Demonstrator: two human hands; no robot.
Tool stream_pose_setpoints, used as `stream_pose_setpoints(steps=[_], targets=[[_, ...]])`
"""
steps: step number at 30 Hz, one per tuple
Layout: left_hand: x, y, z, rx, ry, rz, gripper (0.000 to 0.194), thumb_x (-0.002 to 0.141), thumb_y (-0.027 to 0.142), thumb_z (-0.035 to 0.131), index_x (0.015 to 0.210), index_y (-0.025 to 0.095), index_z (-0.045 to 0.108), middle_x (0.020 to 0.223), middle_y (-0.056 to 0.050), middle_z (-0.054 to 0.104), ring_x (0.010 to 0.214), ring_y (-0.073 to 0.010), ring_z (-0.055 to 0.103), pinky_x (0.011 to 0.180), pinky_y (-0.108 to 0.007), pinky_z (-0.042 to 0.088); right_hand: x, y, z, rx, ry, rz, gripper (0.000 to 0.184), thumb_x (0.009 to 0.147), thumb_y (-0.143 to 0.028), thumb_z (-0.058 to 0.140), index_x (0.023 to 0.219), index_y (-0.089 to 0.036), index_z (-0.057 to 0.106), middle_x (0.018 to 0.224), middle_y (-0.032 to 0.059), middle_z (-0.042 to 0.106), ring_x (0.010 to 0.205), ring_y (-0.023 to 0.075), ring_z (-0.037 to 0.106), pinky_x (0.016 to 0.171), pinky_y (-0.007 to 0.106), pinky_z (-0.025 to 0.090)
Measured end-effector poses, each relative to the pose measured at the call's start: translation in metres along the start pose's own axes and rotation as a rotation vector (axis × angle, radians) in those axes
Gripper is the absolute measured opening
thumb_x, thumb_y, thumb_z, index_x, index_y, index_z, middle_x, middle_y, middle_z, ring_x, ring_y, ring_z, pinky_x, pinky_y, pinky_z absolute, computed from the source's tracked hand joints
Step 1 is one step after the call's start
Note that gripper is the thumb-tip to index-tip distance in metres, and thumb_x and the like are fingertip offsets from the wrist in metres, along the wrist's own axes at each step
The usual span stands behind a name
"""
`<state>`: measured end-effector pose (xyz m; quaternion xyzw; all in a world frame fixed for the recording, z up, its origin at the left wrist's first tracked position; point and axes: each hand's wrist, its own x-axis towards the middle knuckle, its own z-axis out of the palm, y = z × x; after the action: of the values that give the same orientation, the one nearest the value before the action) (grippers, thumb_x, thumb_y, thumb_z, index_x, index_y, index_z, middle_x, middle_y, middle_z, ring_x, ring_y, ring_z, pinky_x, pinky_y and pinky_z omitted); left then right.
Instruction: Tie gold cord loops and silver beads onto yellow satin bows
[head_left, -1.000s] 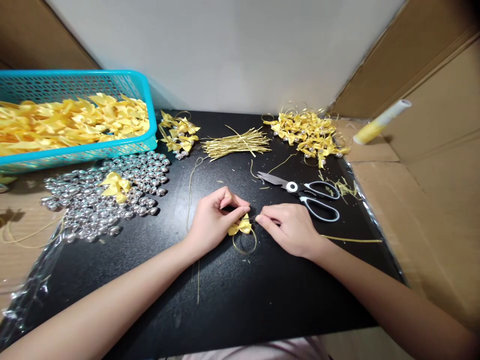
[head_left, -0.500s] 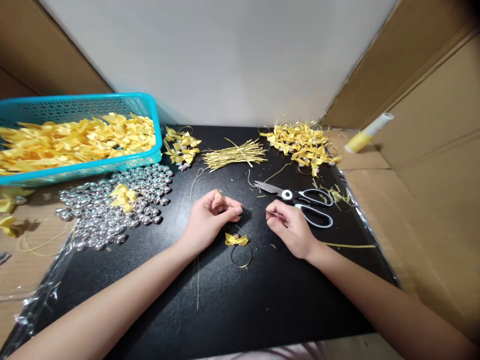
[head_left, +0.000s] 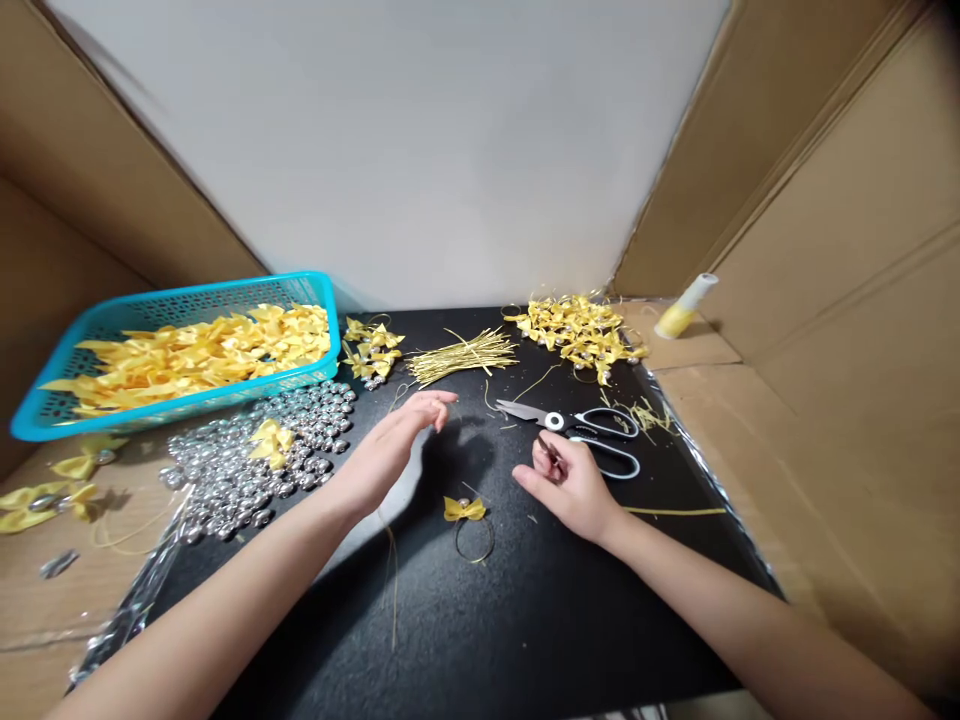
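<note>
At four o'clock from the picture's centre, the right hand [head_left: 574, 485] covers most of a small dark item [head_left: 551, 454], too small to identify, and part of the scissors' [head_left: 554, 421] handles. At eight o'clock, the left hand [head_left: 394, 440] hides its own thumb and also a stretch of the thin cord [head_left: 394, 600]. Both forearms are cut by the bottom edge, as is the pale cloth [head_left: 646, 713] at five o'clock. At nine o'clock, yellow bows [head_left: 217, 350] hide most of the basket's [head_left: 187, 402] floor.

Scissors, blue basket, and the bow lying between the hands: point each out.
Scissors [head_left: 554, 422]: head view, on the pivot.
Blue basket [head_left: 332, 320]: head view, on the right-hand rim.
Yellow bow [head_left: 473, 511]: head view, on its right wing.
</note>
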<state>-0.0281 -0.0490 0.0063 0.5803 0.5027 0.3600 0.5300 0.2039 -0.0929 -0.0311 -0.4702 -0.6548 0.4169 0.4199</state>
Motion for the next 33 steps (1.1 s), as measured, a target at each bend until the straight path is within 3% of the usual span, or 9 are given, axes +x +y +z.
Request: stream_pose_setpoints(steps=[2,4,8,12,15,20,27,33], targets=[[0.000,0.002,0.006,-0.076,-0.016,-0.014,0.024,0.085,0.036,0.052,0.070,0.020,0.060,0.128,-0.006,0.060,0.132,-0.0270,0.039,0.115,-0.043,0.019,0.001,-0.003,0.000,0.060,0.031,0.039,0.042,0.077,-0.036,0.064,0.055,-0.021,0.031,0.052,-0.0071,0.030,0.049,0.0071,0.027,0.048,0.023,0.025],[-0.001,0.003,0.016,-0.150,-0.028,-0.028,0.025,0.086,0.038,0.053,0.075,0.020,0.067,0.129,-0.007,0.060,0.131,-0.0267,0.041,0.115,-0.043,0.019,0.002,-0.008,-0.001,0.124,0.034,0.072,0.037,0.076,-0.037,0.065,0.053,-0.020,0.041,0.049,-0.0069,0.032,0.047,0.0073,0.028,0.048,0.024,0.025],[-0.004,0.003,0.044,-0.246,-0.082,-0.033,0.024,0.087,0.036,0.055,0.091,0.024,0.076,0.134,-0.004,0.058,0.135,-0.0247,0.040,0.116,-0.039,0.019,0.004,-0.017,0.000,0.209,0.074,0.139,0.021,0.070,-0.037,0.071,0.076,-0.017,0.068,0.048,-0.0082,0.033,0.046,0.0078,0.027,0.049,0.025,0.025],[-0.005,0.006,0.071,-0.264,-0.103,0.025,0.028,0.089,0.034,0.052,0.100,0.027,0.076,0.142,-0.002,0.052,0.140,-0.0232,0.033,0.117,-0.037,0.021,0.008,-0.022,0.000,0.269,0.155,0.180,0.023,0.065,-0.035,0.074,0.077,-0.017,0.070,0.050,-0.0072,0.037,0.048,0.0081,0.029,0.049,0.025,0.025],[-0.004,0.011,0.084,-0.250,-0.136,0.093,0.030,0.092,0.035,0.050,0.100,0.026,0.077,0.138,-0.003,0.056,0.143,-0.0219,0.030,0.117,-0.034,0.025,0.012,-0.022,-0.005,0.298,0.150,0.167,0.023,0.065,-0.034,0.076,0.077,-0.016,0.069,0.057,-0.0047,0.045,0.051,0.0077,0.030,0.049,0.024,0.024],[0.000,0.013,0.089,-0.139,-0.158,0.163,0.030,0.094,0.037,0.049,0.103,0.029,0.076,0.138,-0.001,0.057,0.140,-0.0221,0.034,0.119,-0.038,0.023,0.016,-0.019,-0.016,0.286,0.116,0.120,0.026,0.067,-0.040,0.076,0.071,-0.015,0.068,0.062,-0.0022,0.052,0.055,0.0089,0.034,0.052,0.024,0.028],[0.002,0.004,0.090,-0.134,-0.137,0.151,0.032,0.094,0.040,0.048,0.106,0.028,0.075,0.136,-0.003,0.058,0.141,-0.0222,0.033,0.118,-0.037,0.025,0.016,-0.016,-0.015,0.285,0.069,0.172,0.029,0.064,-0.040,0.079,0.076,-0.016,0.067,0.057,-0.0056,0.046,0.050,0.0067,0.026,0.048,0.023,0.022],[0.000,0.004,0.090,-0.190,-0.121,0.120,0.029,0.092,0.037,0.050,0.101,0.028,0.077,0.139,-0.003,0.054,0.139,-0.0221,0.036,0.117,-0.034,0.026,0.018,-0.016,-0.012,0.439,0.012,0.212,0.028,0.063,-0.039,0.080,0.070,-0.017,0.065,0.066,-0.0018,0.057,0.062,0.0105,0.046,0.061,0.025,0.037]])
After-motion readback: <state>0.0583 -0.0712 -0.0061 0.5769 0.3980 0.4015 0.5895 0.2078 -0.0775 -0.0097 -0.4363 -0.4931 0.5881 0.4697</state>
